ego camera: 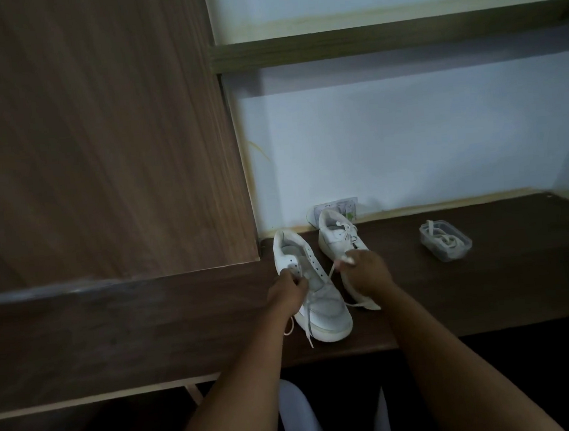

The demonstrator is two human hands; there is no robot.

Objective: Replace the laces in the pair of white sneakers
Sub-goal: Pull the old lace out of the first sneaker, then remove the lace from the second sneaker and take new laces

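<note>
Two white sneakers stand side by side on a dark wooden desk point(490, 300). The nearer, left sneaker point(322, 311) has its upper eyelets bare and a white lace point(307, 320) hanging loose over its toe and the desk. My left hand point(288, 292) grips that shoe's left side near the eyelets, and whether it also holds the lace I cannot tell. My right hand point(363, 272) pinches one lace end, which runs taut down to the shoe. The right sneaker point(338, 236) stays laced and is partly hidden by my right hand.
A clear plastic box point(447, 240) with a coiled white lace inside sits on the desk to the right. A tall wooden panel point(98, 145) rises at the left, with a wall and a shelf point(398, 35) behind. A white chair point(300, 416) is below the desk's front edge.
</note>
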